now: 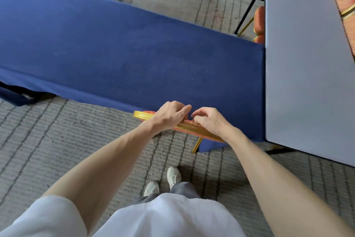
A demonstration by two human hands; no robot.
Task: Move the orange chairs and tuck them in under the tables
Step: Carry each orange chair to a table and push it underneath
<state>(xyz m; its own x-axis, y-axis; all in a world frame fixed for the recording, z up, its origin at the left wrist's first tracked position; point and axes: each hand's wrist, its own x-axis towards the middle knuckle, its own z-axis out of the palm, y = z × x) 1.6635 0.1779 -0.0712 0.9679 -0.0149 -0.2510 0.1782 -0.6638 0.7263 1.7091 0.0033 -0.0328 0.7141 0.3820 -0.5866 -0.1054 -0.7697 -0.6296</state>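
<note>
White shirt cloth filled the bottom of the view, and two bare arms were stretched forward from it. Both ended on the orange padded chair with the gold metal frame. The left hand had its fingers curled over the top of the chair back, gripping it. The right hand gripped the same top rail just beside it. The chair stood tight against the near side of the bench with the dark blue cloth, close to its right end. Its seat was hidden, so it looked tucked in. Only the back and one gold leg showed. Around it lay the grey striped carpet. A pale blue bench stood on the right with more orange chairs. One more push could pinch the fingers between the chair back and the bench edge. The chair could also catch the hanging cloth and drag it.
</note>
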